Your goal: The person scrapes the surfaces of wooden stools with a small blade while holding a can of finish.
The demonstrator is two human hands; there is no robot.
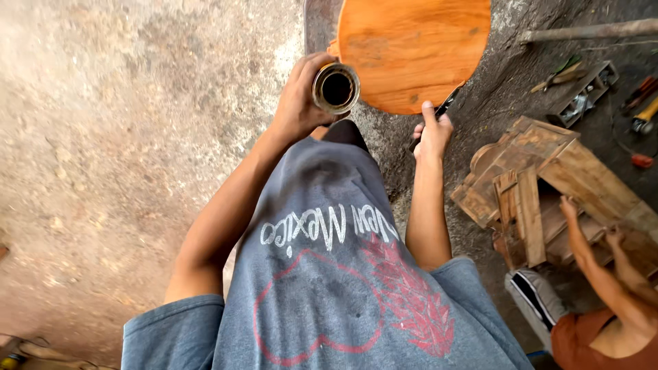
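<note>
Far left: bare concrete floor, rough and stained. A bit of debris at the near-left corner, too small to tell what it is.

Left hand: fingers wrapped round a small round tin, open top toward the camera, dark inside. Tin is up off the floor, just left of the near edge of a round orange wooden board. Can't tell if the tin touches the board.

Centre: the board sits far-centre, flat face up, with some darker patches on it.

Right hand: fingers closed round a thin dark tool, likely a brush. Index finger lies along the handle, and the tip is at the board's near-right edge. Bristles not clear.

Right: a worn wooden frame piece made of slats lies on the floor. Another person, orange top, has a hand on it; the second forearm is beside it.

Far right: a small tray of bits, pliers next to it and a few hand tools on dark ground. Long stick lies along the far edge.
</note>
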